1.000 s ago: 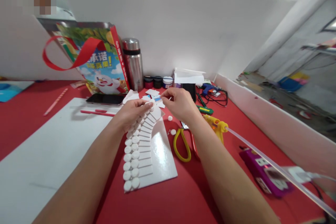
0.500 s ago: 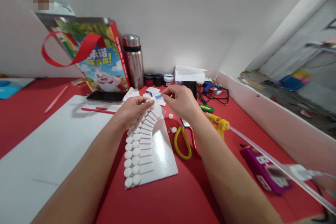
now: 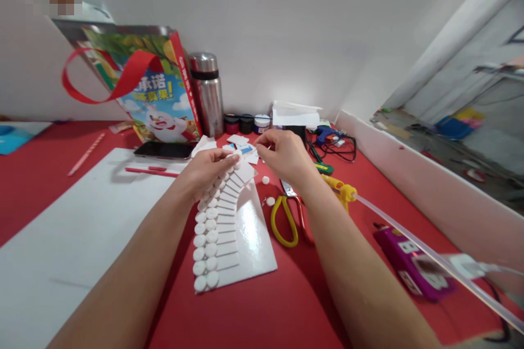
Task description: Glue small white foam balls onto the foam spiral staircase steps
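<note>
A white board (image 3: 256, 242) lies on the red table, with a curved row of white strips parted by dark lines. Along its left side run two columns of small white discs (image 3: 212, 251). My left hand (image 3: 204, 173) grips the far end of this board, thumb on the topmost disc. To its right, just above the table, my right hand (image 3: 284, 155) is closed in a pinch; whatever lies between the fingertips is too small to make out. Two loose discs (image 3: 271, 202) rest between the board and the scissors (image 3: 284, 222), whose handles are yellow and red.
A yellow glue gun (image 3: 347, 195) with a long clear glue stick lies right, near a purple power strip (image 3: 413, 262). Behind stand a gift bag (image 3: 164, 92), a steel flask (image 3: 210, 98) and paint jars (image 3: 246, 124). A phone (image 3: 164, 150) and white sheet (image 3: 53, 262) are left.
My right hand has shifted very slightly, still pinched. The left hand keeps its hold on the board, and the view has moved a little.
</note>
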`<action>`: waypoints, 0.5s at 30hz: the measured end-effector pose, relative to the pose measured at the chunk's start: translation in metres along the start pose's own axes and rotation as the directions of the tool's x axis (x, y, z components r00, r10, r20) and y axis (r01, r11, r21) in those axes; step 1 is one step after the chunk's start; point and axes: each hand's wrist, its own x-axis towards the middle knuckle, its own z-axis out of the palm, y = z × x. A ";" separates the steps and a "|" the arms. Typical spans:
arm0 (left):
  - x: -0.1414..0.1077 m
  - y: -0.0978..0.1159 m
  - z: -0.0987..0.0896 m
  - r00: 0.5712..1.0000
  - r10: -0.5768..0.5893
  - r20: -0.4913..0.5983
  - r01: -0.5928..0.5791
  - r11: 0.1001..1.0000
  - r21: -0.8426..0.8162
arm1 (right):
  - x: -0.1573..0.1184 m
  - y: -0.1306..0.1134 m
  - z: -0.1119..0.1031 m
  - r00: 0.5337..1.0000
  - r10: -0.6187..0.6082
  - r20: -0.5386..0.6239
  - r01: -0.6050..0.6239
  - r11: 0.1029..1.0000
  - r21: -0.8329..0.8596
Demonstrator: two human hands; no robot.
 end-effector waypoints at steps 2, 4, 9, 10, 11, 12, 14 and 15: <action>0.000 0.000 -0.001 1.000 -0.002 -0.007 0.002 1.000 0.008 | 0.000 0.000 0.000 1.000 -0.003 -0.002 0.003 1.000 -0.002; 0.000 0.001 -0.002 1.000 -0.005 -0.024 0.006 1.000 0.027 | 0.000 0.001 0.000 1.000 -0.003 -0.007 0.003 1.000 0.002; 0.002 0.001 -0.003 0.997 0.004 -0.075 -0.001 0.999 0.049 | 0.001 0.002 -0.001 1.000 0.007 -0.009 -0.007 1.000 0.003; 0.002 0.000 -0.003 0.997 0.006 -0.071 -0.002 0.999 0.047 | 0.001 0.002 -0.001 1.000 0.009 -0.010 -0.009 1.000 0.002; 0.003 -0.001 -0.004 0.998 0.006 -0.067 -0.003 0.999 0.045 | 0.001 0.002 -0.002 1.000 0.012 -0.011 -0.012 1.000 0.003; 0.003 -0.001 -0.004 0.998 0.006 -0.065 -0.003 0.999 0.043 | 0.001 0.001 -0.002 1.000 0.014 -0.014 -0.013 1.000 0.007; 0.004 -0.002 -0.005 0.998 -0.001 -0.066 0.004 0.999 0.045 | 0.000 0.000 -0.004 1.000 0.008 -0.017 -0.008 1.000 0.020; 0.003 -0.001 -0.005 0.998 -0.004 -0.070 0.007 0.999 0.045 | 0.000 -0.001 -0.005 1.000 0.003 -0.019 -0.002 1.000 0.027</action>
